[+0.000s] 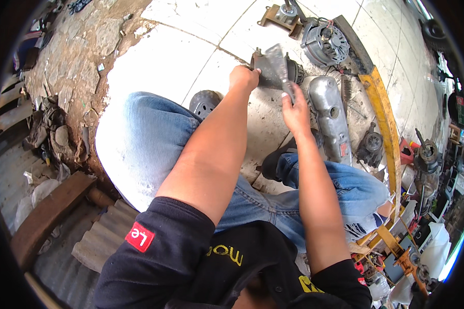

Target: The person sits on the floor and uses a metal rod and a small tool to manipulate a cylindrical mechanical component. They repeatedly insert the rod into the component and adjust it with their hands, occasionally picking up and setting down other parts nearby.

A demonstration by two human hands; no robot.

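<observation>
- Head view, left hand (244, 78): grasps the left edge of a dark cylindrical metal part (266, 78), which lies on the tiled floor (185, 46) before the person.
- Right hand (297, 114): grips a flat-bladed scraper (277, 61), blurred, its blade overlapping the part; contact cannot be told.
- To the right: a silver cover (323, 100); beyond, a round slotted unit (320, 47) beside a curved yellow bar (382, 105).

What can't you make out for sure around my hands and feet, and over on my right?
All in the head view:
Flat-bladed tool: blurred; its handle is partly covered by the right hand.
Dark cylindrical part: partly hidden behind the tool and left hand.
Dark clog: partly hidden by the left forearm and jeans.
Clutter far right: much too small to identify.
</observation>
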